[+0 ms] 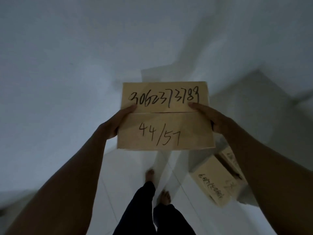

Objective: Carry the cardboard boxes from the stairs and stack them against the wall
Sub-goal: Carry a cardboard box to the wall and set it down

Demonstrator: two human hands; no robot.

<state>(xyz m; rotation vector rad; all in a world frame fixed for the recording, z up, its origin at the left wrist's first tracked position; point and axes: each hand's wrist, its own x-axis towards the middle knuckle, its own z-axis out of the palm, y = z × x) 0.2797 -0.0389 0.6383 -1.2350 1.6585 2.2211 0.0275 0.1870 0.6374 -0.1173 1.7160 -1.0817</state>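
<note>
The left hand (116, 122) and right hand (209, 118) clamp opposite side edges of one cardboard box (165, 116), thumbs on its lid, keeping it level and clear of the body for carrying. It hangs above the tiled floor (127, 167), out beyond two bare feet. One more marked box (218, 180) waits at the stair's (254, 102) foot.

Both arms outstretched, left hand (113, 123) and right hand (209, 118) clamped inward, thumbs on top
</note>
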